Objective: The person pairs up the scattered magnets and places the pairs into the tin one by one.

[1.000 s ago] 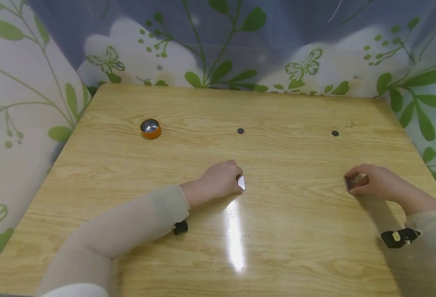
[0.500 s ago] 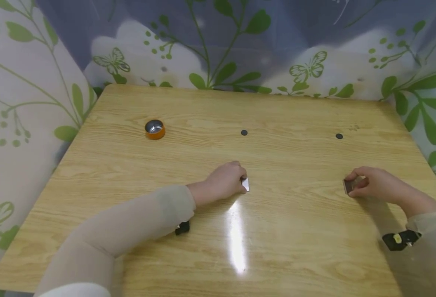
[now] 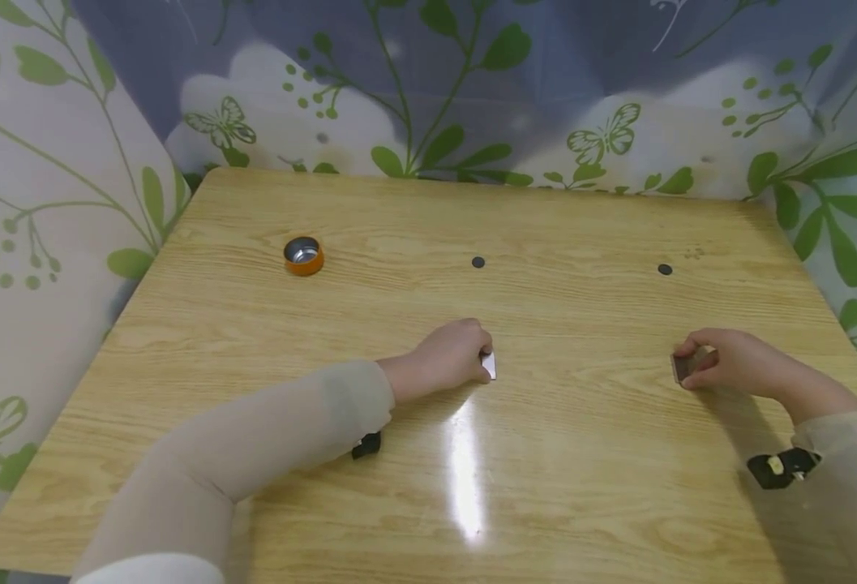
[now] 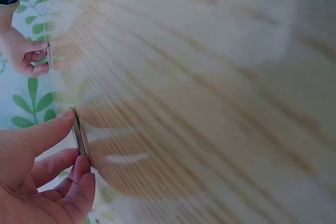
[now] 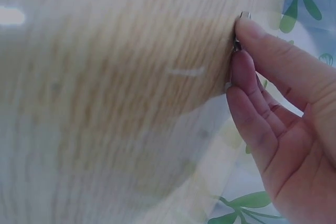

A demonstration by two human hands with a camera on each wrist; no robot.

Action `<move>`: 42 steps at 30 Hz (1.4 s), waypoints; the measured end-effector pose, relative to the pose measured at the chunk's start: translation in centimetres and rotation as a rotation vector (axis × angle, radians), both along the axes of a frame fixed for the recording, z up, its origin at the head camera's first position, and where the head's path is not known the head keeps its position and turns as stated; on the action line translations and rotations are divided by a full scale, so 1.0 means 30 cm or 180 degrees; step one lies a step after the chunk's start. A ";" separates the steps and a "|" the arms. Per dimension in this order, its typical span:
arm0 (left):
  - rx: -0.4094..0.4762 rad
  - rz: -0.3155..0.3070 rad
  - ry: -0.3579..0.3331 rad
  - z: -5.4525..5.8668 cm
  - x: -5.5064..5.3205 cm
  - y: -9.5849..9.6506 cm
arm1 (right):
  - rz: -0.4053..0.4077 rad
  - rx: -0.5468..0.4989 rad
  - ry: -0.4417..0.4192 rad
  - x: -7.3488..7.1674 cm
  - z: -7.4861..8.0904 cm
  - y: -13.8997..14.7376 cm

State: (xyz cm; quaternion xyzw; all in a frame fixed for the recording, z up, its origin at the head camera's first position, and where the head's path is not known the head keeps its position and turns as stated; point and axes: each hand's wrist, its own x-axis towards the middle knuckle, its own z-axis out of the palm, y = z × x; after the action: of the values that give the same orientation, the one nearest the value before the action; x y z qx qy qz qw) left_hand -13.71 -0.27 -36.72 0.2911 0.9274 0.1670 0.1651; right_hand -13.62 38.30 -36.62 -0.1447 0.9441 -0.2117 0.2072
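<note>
Left hand [image 3: 444, 357] and right hand [image 3: 749, 367], both pinching
Nearer than the orange bowl [image 3: 303, 264], rightward, the left holds a pale flat piece [image 3: 490, 367], the right a dark flat piece [image 3: 679, 370]; level with the bowl, to its right, a dark disc [image 3: 477, 262], a second disc [image 3: 665, 269]

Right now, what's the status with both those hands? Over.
Left hand: pinching pale flat piece. Right hand: pinching darker flat piece. Two dark discs and orange bowl farther back, seemingly out of the way.

No text, label, brand or number can be read (in any view).
</note>
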 end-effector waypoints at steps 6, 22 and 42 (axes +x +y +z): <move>-0.0014 -0.0017 0.0032 -0.005 -0.005 0.019 | 0.0050 -0.0007 -0.0023 -0.002 0.005 -0.009; -0.0011 -0.0038 -0.0007 0.003 -0.004 0.034 | 0.0132 0.0048 -0.0036 -0.008 -0.002 -0.027; -0.0136 -0.0077 0.0035 0.006 -0.003 0.077 | 0.0097 0.0022 -0.0055 -0.003 0.002 -0.041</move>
State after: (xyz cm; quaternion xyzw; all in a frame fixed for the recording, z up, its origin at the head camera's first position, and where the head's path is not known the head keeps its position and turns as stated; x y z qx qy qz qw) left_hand -13.82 2.04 -36.54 0.2996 0.9281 0.1435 0.1682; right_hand -13.72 37.06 -36.55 -0.1565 0.9407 -0.2065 0.2191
